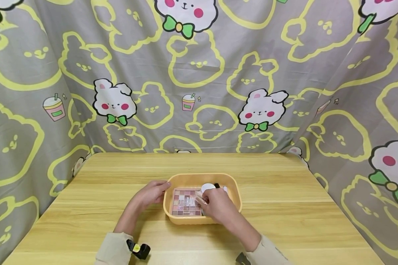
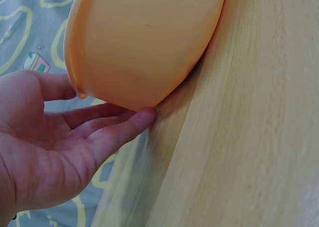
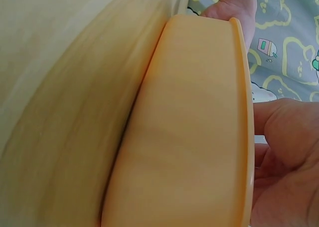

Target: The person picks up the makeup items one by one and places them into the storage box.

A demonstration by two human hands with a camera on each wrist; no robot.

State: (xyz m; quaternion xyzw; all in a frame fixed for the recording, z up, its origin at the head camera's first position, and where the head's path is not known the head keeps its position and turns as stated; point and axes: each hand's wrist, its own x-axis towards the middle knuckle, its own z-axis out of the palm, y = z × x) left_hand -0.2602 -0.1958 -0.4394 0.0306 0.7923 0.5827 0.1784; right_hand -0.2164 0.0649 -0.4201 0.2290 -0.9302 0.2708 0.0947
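Observation:
An orange plastic basket [image 1: 187, 220] stands on the table. At its left side my left hand [image 1: 152, 192] holds the wall. The left wrist view shows a finger at the rim and the thumb [image 2: 144, 118] against the lower corner. My right hand [image 1: 220, 206] reaches into the basket from the front right, fingers curled and pinching a small pale thing [image 1: 199, 197] whose kind is unclear. Beneath it lies an eyeshadow palette [image 1: 182, 210] with lettering on its cover. In the right wrist view the basket wall [image 3: 184, 112] hides the right fingertips.
Behind the right hand, a round white item [image 1: 208, 187], a small black item [image 1: 217, 185] and a white-tipped one [image 1: 224, 188] lie inside the basket. The wooden table [image 1: 285, 206] reaches back to a patterned grey curtain [image 1: 215, 70], which also hangs on both sides.

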